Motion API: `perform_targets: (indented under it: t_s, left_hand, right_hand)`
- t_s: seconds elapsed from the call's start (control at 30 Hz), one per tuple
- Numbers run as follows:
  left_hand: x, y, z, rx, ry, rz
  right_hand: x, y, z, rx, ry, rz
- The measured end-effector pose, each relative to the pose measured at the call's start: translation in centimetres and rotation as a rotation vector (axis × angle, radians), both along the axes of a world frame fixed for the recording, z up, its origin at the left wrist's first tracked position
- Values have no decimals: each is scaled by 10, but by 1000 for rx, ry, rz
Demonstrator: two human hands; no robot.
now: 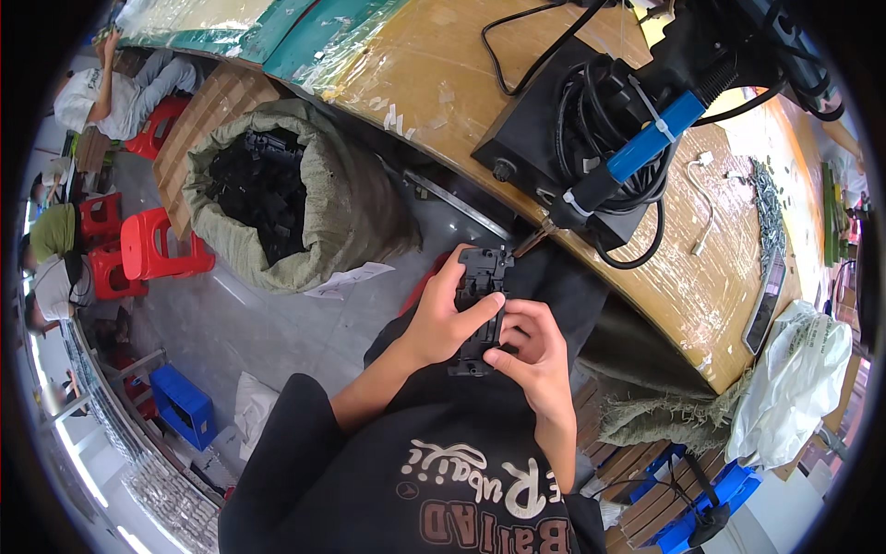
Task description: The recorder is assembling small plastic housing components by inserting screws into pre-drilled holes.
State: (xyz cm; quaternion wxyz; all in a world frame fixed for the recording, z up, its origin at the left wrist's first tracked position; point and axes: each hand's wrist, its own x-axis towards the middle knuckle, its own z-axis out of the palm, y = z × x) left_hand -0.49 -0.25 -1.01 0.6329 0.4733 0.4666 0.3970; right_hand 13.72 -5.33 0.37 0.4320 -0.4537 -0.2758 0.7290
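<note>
Over my lap is a black moulded plastic part [484, 270], long and narrow with raised details and cut-outs. My left hand [447, 316] is closed round its left side, the thumb lying across its face. My right hand [532, 355] is closed at its lower right edge, with thumb and forefinger pinching there and the other fingers curled. A soldering iron [655, 138] with a blue handle is fixed above the bench edge. Its metal tip points down at the part's upper right corner; whether they touch I cannot tell.
A black box [531, 120] with coiled cable stands on the wooden bench [406, 69]. An open woven sack [346, 198] of black parts stands left of me. A white plastic bag [794, 379] hangs at the right. Red stools [152, 242] and a blue crate [183, 406] lie farther left, near seated people.
</note>
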Motion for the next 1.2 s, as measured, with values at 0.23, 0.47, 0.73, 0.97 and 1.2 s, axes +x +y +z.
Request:
perform_targets:
  t_s: [0.23, 0.47, 0.73, 0.97, 1.2]
  left_hand:
    - [1, 3, 5, 36, 30, -23]
    - [0, 3, 8, 45, 6, -28]
    - [0, 4, 9, 31, -11, -37]
    - [0, 3, 4, 43, 7, -41]
    - [0, -1, 2, 25, -1, -25]
  right_hand:
    - [0, -1, 0, 26, 7, -33]
    - [-2, -1, 4, 41, 10, -48]
    - [-2, -1, 6, 39, 10, -62]
    - [0, -1, 3, 28, -4, -60]
    - [0, -5, -1, 12, 6, -38]
